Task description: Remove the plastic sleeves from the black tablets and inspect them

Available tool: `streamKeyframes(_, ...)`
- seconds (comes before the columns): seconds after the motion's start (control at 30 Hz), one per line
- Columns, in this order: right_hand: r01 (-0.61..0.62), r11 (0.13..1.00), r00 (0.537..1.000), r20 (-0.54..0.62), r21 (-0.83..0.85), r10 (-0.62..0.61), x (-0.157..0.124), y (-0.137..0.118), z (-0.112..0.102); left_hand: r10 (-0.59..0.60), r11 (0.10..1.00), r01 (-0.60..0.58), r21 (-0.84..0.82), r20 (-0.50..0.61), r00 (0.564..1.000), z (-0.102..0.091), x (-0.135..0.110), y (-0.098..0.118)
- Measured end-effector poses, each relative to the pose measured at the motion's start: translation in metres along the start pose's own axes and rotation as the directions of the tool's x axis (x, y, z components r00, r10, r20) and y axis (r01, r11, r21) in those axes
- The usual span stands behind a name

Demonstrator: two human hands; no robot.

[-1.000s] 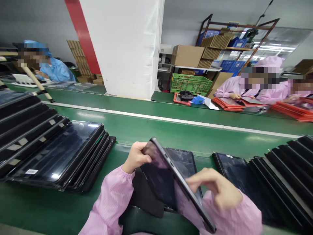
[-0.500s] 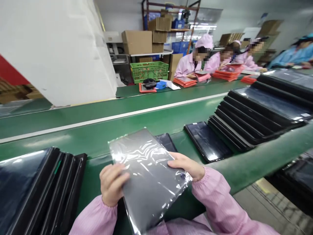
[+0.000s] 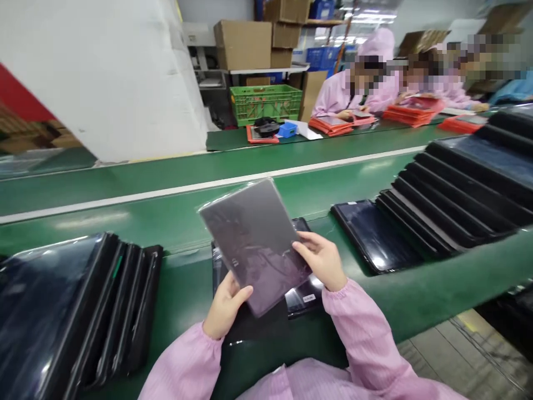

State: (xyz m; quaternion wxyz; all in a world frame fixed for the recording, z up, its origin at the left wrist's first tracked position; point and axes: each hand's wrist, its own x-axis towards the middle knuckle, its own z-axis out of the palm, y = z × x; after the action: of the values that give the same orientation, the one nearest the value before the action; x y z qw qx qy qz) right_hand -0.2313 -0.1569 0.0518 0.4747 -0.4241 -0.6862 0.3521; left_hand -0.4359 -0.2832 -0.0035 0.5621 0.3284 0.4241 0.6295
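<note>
Plastic-wrapped tablet (image 3: pixel 254 247) held tilted in both hands above the green conveyor surface (image 3: pixel 179 222).
Left hand (image 3: pixel 227 308) is closed on its lower edge, and right hand (image 3: pixel 320 258) is closed on the side edge, fingers spread over glossy film and a matte grey face. Elastic pink cuffs (image 3: pixel 337 300) gather at the wrist. Beneath lies a dark tablet (image 3: pixel 306 294) with a white label too small to read. Leaning black tablet rows (image 3: pixel 70 311) and (image 3: pixel 458 194) flank them. Farther off, co-workers in pink gowns (image 3: pixel 350 94) sit at orange cases (image 3: pixel 331 125), near a green plastic crate (image 3: pixel 265 104) and cardboard cartons (image 3: pixel 242 44).
</note>
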Motion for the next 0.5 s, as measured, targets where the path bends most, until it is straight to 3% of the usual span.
streamKeyframes(0.1, 0.049, 0.994, 0.974, -0.217, -0.095, -0.068, 0.001, -0.001, 0.016, 0.068, 0.998, -0.068, 0.006, -0.005, 0.998, 0.001, 0.003, -0.002)
streamKeyframes(0.17, 0.155, 0.964, 0.947, -0.244, -0.217, -0.207, -0.003, -0.012, 0.025, 0.089, 0.996, -0.089, 0.02, -0.016, 0.996, 0.002, 0.004, 0.001)
streamKeyframes(0.27, 0.402, 0.878, 0.907, -0.017, -0.258, -0.421, -0.019, -0.039, 0.042, 0.088, 0.996, -0.088, 0.028, 0.018, 0.996, 0.007, 0.003, 0.008)
streamKeyframes(0.33, 0.508, 0.86, 0.846, 0.223, -0.054, -0.485, -0.036, -0.058, 0.056, 0.067, 0.997, -0.07, 0.037, 0.058, 0.996, 0.009, 0.002, 0.011)
streamKeyframes(0.4, 0.524, 0.83, 0.734, 0.394, 0.19, -0.553, -0.054, -0.07, 0.071, 0.029, 0.997, -0.032, 0.076, 0.041, 0.999, 0.008, 0.002, 0.013)
streamKeyframes(0.5, 0.519, 0.756, 0.569, 0.499, 0.398, -0.653, -0.077, -0.071, 0.088, 0.011, 0.993, -0.009, 0.114, -0.011, 1.0, 0.005, 0.002, 0.009)
